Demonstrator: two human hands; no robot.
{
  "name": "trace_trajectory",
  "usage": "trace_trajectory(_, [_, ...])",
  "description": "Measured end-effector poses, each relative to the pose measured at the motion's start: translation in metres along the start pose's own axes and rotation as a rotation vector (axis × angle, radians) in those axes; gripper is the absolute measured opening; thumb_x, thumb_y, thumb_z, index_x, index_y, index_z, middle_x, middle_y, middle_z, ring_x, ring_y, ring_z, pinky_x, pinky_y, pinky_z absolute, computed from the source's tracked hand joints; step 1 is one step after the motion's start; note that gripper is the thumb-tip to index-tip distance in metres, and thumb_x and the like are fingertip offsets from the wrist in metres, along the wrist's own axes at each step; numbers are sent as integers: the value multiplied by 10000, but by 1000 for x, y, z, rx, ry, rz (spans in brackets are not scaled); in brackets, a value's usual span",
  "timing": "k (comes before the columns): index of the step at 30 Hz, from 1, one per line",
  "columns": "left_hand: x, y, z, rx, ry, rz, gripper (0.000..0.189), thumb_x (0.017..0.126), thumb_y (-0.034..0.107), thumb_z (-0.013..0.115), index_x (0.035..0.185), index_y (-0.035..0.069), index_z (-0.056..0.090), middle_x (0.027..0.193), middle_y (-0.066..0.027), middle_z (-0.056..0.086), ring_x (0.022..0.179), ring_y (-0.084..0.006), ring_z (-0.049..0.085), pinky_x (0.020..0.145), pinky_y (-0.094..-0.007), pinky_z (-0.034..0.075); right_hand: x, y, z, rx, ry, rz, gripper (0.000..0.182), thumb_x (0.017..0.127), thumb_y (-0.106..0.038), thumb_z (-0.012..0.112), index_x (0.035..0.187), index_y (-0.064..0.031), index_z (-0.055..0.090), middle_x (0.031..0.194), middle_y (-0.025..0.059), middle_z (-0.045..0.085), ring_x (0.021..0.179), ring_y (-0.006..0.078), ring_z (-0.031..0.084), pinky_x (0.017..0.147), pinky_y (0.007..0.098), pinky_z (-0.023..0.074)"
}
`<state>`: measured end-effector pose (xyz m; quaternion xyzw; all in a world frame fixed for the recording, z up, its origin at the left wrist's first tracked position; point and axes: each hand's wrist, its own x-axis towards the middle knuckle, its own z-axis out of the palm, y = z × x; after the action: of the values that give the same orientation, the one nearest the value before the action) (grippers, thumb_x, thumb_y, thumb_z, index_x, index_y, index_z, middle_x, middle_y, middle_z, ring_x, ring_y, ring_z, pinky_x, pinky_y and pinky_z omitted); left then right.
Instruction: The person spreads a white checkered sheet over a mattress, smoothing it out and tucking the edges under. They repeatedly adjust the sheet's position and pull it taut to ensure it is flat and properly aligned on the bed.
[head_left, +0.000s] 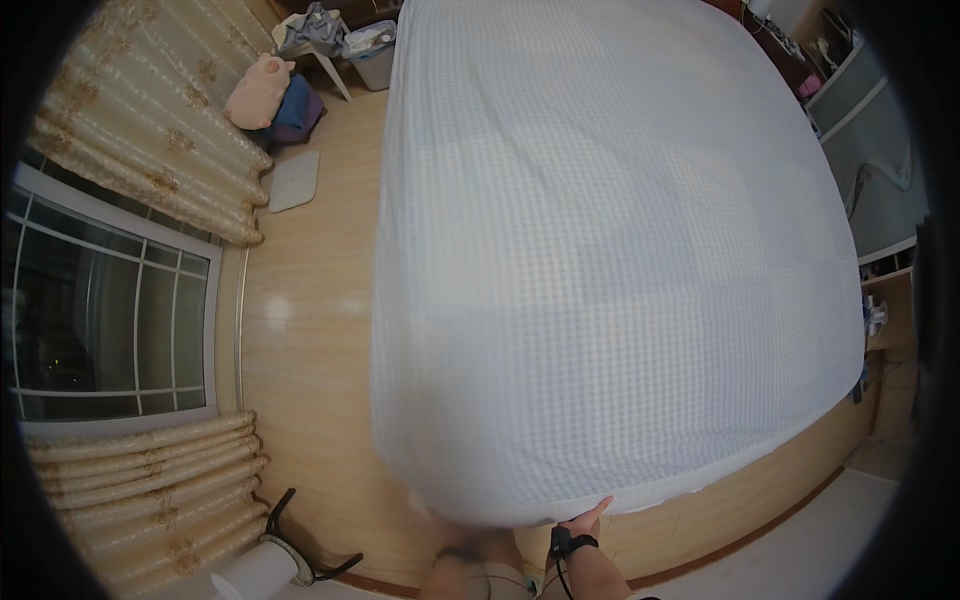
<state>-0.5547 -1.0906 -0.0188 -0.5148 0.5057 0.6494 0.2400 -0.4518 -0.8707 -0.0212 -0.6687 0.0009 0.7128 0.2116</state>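
A pale blue and white checked sheet (600, 300) covers the large bed before me and hangs over its sides, with some shallow creases. At the near edge, my right hand (589, 519) grips the white hem; its thumb lies on top and the fingers are hidden beneath the cloth. A black strap and a small device with a cable sit on that wrist. My left hand (444, 529) is at the sheet's near left corner, strongly blurred, partly hidden by the cloth; its fingers cannot be made out.
Left of the bed are wooden flooring (315, 300), a flat white scale-like pad (294, 182), a pig plush (259, 91), a grey bin (373, 64) and floral curtains (165, 135). A black-legged stand (300, 559) is at lower left. Shelving (889, 300) stands on the right.
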Motion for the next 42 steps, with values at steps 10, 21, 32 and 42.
trace_trajectory(10, [4,-6,6,465,-96,137,978,507,579,550,1239,101,111,1267,-129,128,1160,-265,125,944,-391,126,-5,2,12,-10,144,-106,719,700,-633,277,1195,-113,306,1217,71,320,1074,274,325,887,397,264])
trace_trajectory(21, [4,18,15,1261,-6,568,1083,468,546,620,1252,84,34,1300,-137,57,1198,-271,56,976,-392,56,26,2,8,42,66,-44,730,695,-624,311,1195,-92,302,1218,78,321,1064,277,340,890,379,272])
trace_trajectory(32, [-17,60,92,106,-67,339,806,645,666,309,1239,130,209,1287,-69,186,1169,-281,159,949,-432,130,-21,-11,92,30,-74,2,752,661,-648,351,1173,-96,337,1209,59,337,1071,259,336,909,351,259])
trace_trajectory(42, [3,52,60,289,-303,523,771,654,616,382,1225,119,238,1269,-72,218,1125,-259,241,942,-401,155,-16,-12,83,10,-174,-2,774,640,-670,357,1192,-131,302,1233,48,297,1098,250,299,919,360,244])
